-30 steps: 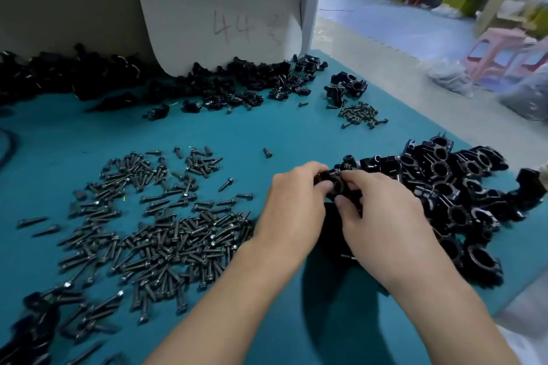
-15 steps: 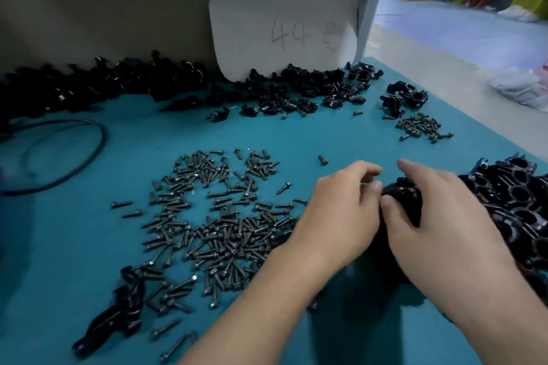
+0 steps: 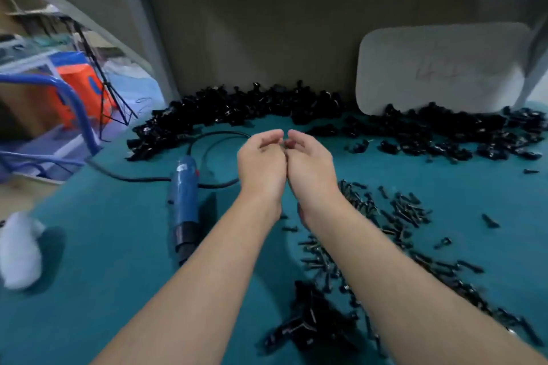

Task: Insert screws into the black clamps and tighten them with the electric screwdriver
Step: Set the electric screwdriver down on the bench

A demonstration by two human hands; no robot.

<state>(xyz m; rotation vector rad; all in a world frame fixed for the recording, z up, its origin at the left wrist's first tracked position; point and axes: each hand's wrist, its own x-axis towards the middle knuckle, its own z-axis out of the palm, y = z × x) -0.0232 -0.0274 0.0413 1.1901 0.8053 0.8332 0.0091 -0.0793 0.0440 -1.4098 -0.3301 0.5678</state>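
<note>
**Head view, both hands raised.** The left hand [image 3: 261,163] and the right hand [image 3: 310,163] are held above the table and pressed together along their inner edges. The 2 forearms converge from the lower corners. The fingers [image 3: 268,139] of both hands curl inward until the tips nearly meet. A small dark patch shows in the gap between the tips. Whether either hand holds anything cannot be told. Neither hand touches the table or any part on it.

**Tool.** The electric screwdriver [image 3: 182,201] lies flat on the teal table cover [image 3: 118,261], just left of the left wrist. Its body is blue and its black end points toward the viewer. A black cable [image 3: 213,139] runs from its far end. 1 part of it loops behind the hands and another trails toward the left edge.

**Parts.** The screws [image 3: 400,210] lie scattered right of the right forearm and under it. A small cluster of clamps [image 3: 308,323], blurred, lies between the forearms near the bottom edge. The main pile of black clamps [image 3: 252,104] stretches along the back wall, well beyond the hands.

**Surroundings.** A white board [image 3: 439,68] leans on the wall behind the pile's right part, and its faint writing is unreadable. A blurred white object [image 3: 17,249] sits at the left edge of the table. A blue tubular frame [image 3: 74,104] and an orange box [image 3: 80,83] stand beyond that edge.
</note>
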